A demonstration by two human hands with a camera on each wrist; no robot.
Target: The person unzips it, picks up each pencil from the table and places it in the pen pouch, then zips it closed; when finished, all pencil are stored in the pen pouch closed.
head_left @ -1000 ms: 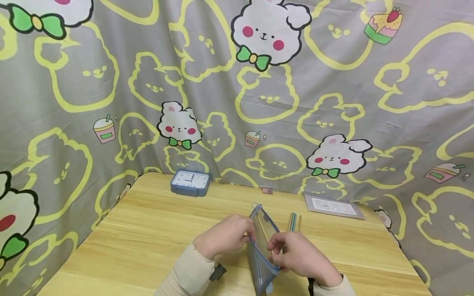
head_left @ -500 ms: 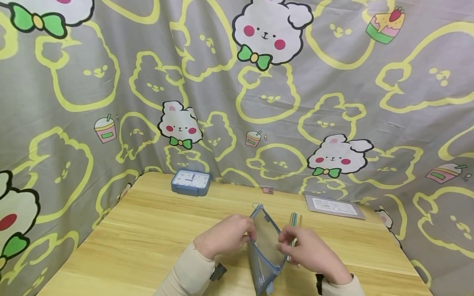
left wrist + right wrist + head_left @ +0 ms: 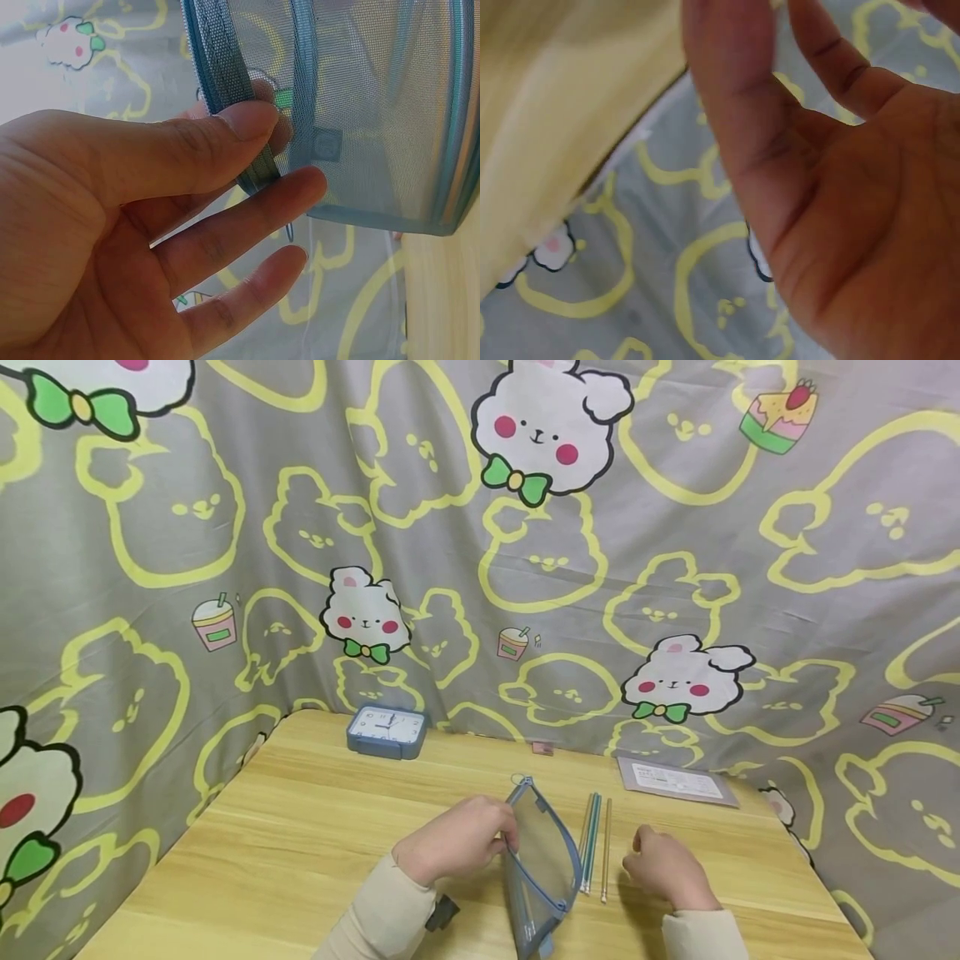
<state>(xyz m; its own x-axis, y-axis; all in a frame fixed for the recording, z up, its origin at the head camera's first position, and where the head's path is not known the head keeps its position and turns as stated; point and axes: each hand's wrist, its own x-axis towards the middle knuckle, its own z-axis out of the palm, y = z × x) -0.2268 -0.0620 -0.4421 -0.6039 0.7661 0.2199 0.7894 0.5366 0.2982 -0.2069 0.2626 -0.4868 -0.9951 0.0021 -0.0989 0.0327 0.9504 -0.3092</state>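
Note:
My left hand point(image 3: 468, 835) pinches one zippered edge of a blue-grey mesh pencil pouch point(image 3: 551, 835) between thumb and fingers. Its mouth gapes toward the right, and a ring hangs at the far end. In the left wrist view, the thumb presses the zipper tape point(image 3: 225, 60), while the lower fingers spread loosely below the mesh. Pencils point(image 3: 592, 843) in teal and wood tones lie along the pouch's right side, with a wood-toned pencil point(image 3: 606, 852) slightly apart. Farther right, my right hand point(image 3: 667, 864) is over the table with loosely bent fingers, holding nothing.
A blue clock point(image 3: 386, 732) stands at the back left of the wooden table point(image 3: 300, 810). At the back right lies a flat packet with a white label point(image 3: 675, 779). A small pink piece point(image 3: 542, 747) is by the patterned curtain point(image 3: 450, 527). Something black point(image 3: 442, 912) is by the left cuff.
The right hand has left the pouch's mouth, where it had a slim wood-toned pencil at its fingers, and moved right past the loose pencils. The left hand keeps its grip; the mouth gapes wider.

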